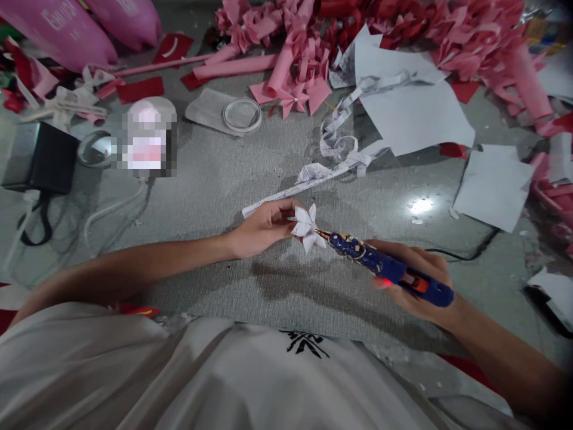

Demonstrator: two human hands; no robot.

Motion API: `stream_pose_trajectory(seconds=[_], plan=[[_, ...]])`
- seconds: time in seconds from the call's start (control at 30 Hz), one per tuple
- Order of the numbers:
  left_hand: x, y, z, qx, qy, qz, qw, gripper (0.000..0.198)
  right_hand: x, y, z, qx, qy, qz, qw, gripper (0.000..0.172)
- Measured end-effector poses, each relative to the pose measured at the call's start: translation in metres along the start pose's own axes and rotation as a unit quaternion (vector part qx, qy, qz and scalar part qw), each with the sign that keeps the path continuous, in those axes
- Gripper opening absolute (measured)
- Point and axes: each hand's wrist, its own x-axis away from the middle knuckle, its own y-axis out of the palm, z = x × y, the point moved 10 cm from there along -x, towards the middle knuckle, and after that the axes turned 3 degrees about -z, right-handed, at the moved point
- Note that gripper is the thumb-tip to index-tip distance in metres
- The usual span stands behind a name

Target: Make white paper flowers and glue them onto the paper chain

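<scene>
A small white folded-paper flower [304, 222] with pointed petals is pinched in the fingers of my left hand [264, 227]. My right hand [416, 280] is wrapped round a dark blue hot glue gun [367, 255], its body speckled with dried bits and a red light glowing on its underside. The nozzle points left and meets the flower near its petals; whether it touches the paper I cannot tell. Just beyond my left hand lies a rolled white paper stem [286, 192] with curled paper strips along it.
Pink paper flowers and rolls [295, 65] are heaped along the back. White paper sheets [416, 107] lie at the back right, a smaller sheet [495, 185] nearer. To the left are tape rolls [242, 114], a black adapter [40, 158] and pink bottles [67, 33]. A dark cord [465, 257] runs right.
</scene>
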Motion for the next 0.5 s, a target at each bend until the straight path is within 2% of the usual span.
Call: stream_pose_trajectory(seconds=[0.1, 0.27, 0.4, 0.5], plan=[[0.000, -0.001, 0.000, 0.008, -0.004, 0.018, 1.000, 0.032, 0.003, -0.002, 0.002, 0.003, 0.010, 0.000, 1.000, 0.036], [-0.001, -0.001, 0.003, 0.030, 0.004, 0.023, 0.999, 0.032, -0.002, -0.004, 0.003, -0.009, 0.026, -0.007, 1.000, 0.019], [-0.001, -0.002, 0.002, 0.043, 0.006, 0.019, 0.999, 0.033, -0.008, -0.010, 0.000, 0.011, 0.023, 0.020, 0.999, 0.022], [-0.001, -0.002, 0.001, 0.041, 0.003, 0.012, 0.999, 0.033, -0.010, -0.007, 0.000, 0.027, 0.029, 0.002, 0.999, 0.025]])
